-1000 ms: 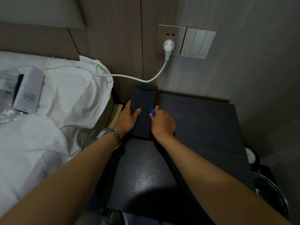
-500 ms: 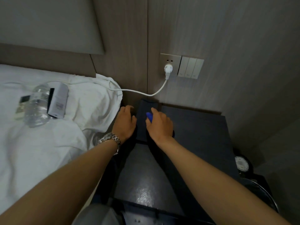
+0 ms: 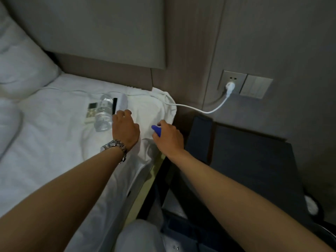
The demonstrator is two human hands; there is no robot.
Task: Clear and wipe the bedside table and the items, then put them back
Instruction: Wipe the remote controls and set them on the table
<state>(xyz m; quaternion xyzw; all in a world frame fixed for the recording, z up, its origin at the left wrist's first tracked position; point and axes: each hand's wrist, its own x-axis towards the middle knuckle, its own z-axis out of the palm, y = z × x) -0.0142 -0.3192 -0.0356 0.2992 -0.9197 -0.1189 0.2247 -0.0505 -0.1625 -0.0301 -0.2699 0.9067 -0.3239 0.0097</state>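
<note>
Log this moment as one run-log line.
left hand: reaching to white box on bed | right hand: grip on blue cloth | dark bedside table: dark flat item back

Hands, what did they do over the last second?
Both hands left the dark pad on the bedside table and went left over the bed. The left hand now reaches the white box; the right hand still holds the blue cloth.

— What does the person wear?
— A silver link-bracelet wristwatch [image 3: 116,145] sits just behind the left hand [image 3: 125,127]. Both forearms are bare, no sleeves.
— And below the arms?
— Light grey trousers [image 3: 138,235] cover a knee.
</note>
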